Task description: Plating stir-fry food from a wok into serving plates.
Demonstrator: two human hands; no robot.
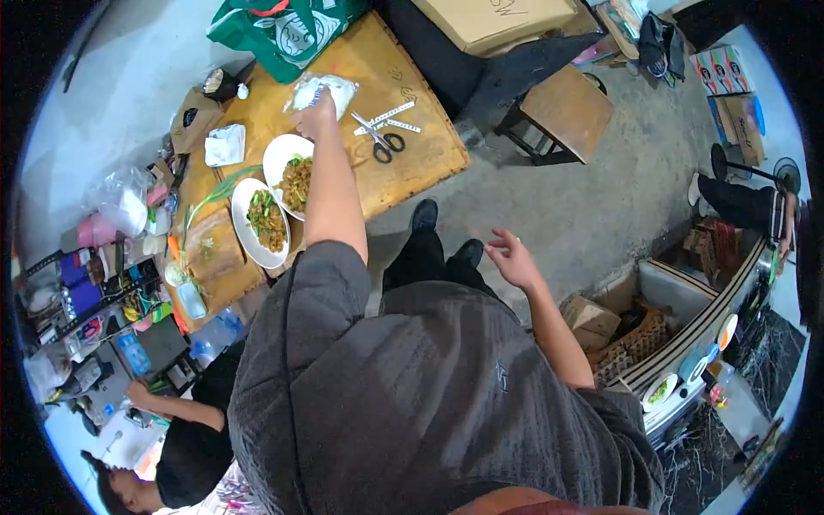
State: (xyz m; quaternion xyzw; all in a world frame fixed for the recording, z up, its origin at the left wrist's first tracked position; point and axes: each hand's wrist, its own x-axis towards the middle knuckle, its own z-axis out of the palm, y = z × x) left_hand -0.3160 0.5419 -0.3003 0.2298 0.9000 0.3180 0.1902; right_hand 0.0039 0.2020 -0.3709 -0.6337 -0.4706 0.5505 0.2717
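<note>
My left hand (pixel 317 117) reaches far over the wooden table, its fingers at the near edge of a clear plastic packet (pixel 341 91) with white contents. A blue-and-white printed patch shows by the fingers; whether they grip the packet is hidden. Close under that forearm lie two white oval plates: one plate (pixel 273 154) is partly covered by the arm, the other plate (pixel 240 212) lies nearer me. Both hold brown noodle-like food with chopped greens. Black-handled scissors (pixel 381 143) lie across white printed strips (pixel 402 111). My right hand (pixel 513 259) hangs over the floor, fingers apart and holding nothing.
A green bag (pixel 290 38) stands at the table's far end. Spring onions (pixel 222 187) and a cutting board (pixel 215 248) are at left. A wooden stool (pixel 566 109) stands on the floor. One person (pixel 193 418) works lower left; another person's leg (pixel 737 199) shows at right.
</note>
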